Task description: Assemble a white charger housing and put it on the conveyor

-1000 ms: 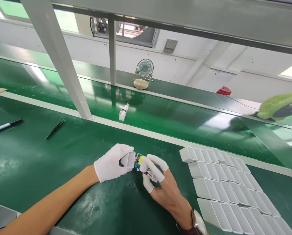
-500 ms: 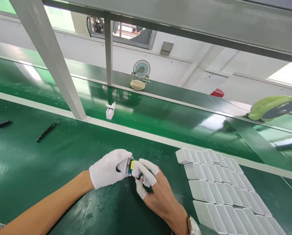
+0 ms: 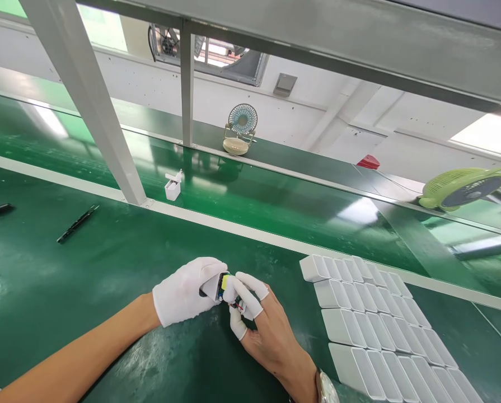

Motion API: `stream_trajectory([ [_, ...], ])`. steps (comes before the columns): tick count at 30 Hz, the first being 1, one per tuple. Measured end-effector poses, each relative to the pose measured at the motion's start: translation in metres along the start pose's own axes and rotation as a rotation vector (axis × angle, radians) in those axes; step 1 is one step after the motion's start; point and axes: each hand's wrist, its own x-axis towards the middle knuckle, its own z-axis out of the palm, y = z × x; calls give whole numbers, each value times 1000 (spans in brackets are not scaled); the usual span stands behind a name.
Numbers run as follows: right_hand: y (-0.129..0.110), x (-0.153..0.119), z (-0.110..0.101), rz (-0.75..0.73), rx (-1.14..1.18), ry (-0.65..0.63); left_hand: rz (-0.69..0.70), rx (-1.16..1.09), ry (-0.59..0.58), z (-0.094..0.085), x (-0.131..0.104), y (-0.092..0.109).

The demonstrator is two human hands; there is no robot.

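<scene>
Hands (image 3: pixel 216 296) hold white casing (image 3: pixel 211 284) open end rightward.

So the left hand (image 3: pixel 183 296) has a full white fabric glove on, snug fit, ending in a plain cuff right at the wrist. No sleeve past the cuff, the forearm's bare. The right hand (image 3: pixel 261 324) is different: no glove, just little white finger cots, one on the thumb and a few more on the fingers, rolled down over the tips only. Below that hand there's a wristwatch (image 3: pixel 328 387), silver-looking round case on a dark brownish strap. No sleeve there either.
</scene>
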Motion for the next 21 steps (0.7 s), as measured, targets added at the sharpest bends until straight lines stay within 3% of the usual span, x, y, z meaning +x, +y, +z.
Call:
stream_trajectory([
  [17, 0, 0, 4, -11, -43, -17, -37, -37, -35, -2, 1, 1],
  [21, 0, -1, 10, -11, -37, -43, 37, -36, -18, -3, 5, 1],
])
